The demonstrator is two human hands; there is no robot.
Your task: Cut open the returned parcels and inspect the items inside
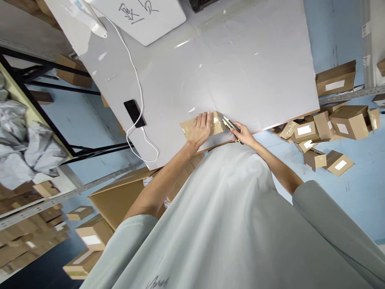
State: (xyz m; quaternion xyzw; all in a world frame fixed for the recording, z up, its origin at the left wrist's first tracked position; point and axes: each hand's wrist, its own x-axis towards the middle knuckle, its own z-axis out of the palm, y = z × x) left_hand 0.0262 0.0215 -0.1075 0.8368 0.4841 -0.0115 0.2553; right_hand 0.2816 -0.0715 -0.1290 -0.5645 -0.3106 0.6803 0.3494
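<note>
A small cardboard box (217, 123) with shiny clear tape lies near the table's front edge. Across its middle rests my left hand (201, 129), holding it against the tabletop with the fingertips at the far edge; the thumb is hard to make out. My right hand (241, 133) is closed round a black and yellow utility knife (231, 125). The knife's tip points up and left, close by the box's right end; whether it touches the cardboard I cannot tell.
On the grey table (255, 72) lie a black phone (134, 112), a white cable (135, 72) and a white lidlike panel (150, 20) with handwriting. A large open carton (120, 196) stands below at left. Cardboard boxes (345, 120) are piled on the right; racks flank both sides.
</note>
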